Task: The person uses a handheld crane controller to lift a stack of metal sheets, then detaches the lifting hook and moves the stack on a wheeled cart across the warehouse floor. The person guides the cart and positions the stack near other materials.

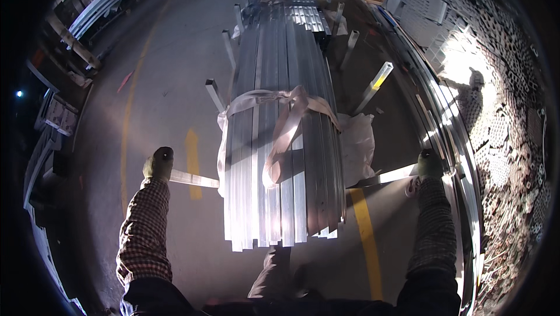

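Floor room: a wide strip of floor is running left of the bundle, out past the left yellow line (pixel 124 152). Right strip is narrower, with long metal strips (pixel 461 135) and a stack of tubes (pixel 513 164) bounding it. Upright posts are flanking the load both sides, nearest being the left post (pixel 214 94) and right post (pixel 374 85).

Arms are reaching forward in checked sleeves, spread wide. Gloved left hand (pixel 158 163) is wrapping the outer end of the left bar (pixel 195 180); gloved right hand (pixel 430 164) is wrapping the right bar (pixel 399 173). Can't tell if the right is touching the strips.

Strapped bundle of metal profiles (pixel 274 170) is lying lengthwise between the hands, apart from both, uneven ends facing the wearer. Pale webbing strap (pixel 289 120) is crossing its top.
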Demonstrator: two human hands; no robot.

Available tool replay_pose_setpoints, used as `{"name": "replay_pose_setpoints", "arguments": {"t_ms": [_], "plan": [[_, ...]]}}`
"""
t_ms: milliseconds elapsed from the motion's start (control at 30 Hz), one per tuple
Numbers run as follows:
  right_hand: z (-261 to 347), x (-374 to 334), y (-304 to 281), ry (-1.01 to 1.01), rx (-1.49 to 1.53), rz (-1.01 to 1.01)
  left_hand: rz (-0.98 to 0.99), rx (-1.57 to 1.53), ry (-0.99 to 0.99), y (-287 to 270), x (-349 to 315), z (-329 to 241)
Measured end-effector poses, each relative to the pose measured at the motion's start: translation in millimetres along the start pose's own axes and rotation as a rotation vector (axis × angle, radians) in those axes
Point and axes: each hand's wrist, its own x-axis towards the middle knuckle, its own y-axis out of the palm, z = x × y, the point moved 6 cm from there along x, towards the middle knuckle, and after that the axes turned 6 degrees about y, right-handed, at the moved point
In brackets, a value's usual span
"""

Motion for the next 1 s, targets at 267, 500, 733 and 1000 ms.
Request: {"name": "replay_pose_setpoints", "arguments": {"t_ms": [267, 500, 733, 1000], "plan": [[3.6, 2.1, -5.2, 0.003, -0.065, 0.039, 0.085, 0.023, -0.072, -4.4, -7.9, -3.3], [-14.7, 0.1, 12.3, -0.039, -0.284, 0.156, 0.068, 0.082, -0.104, 0.6, -35.7, 2.0], [-27.4, -24.3, -7.5, 0.098, -0.078, 0.035, -0.010, -0.002, 0.011, 24.0, -50.3, 8.6], [-39.9, -30.7, 12.5, 0.152, -0.006, 0.039, -0.048, -0.012, -0.014, 38.8, -67.5, 20.2]]}}
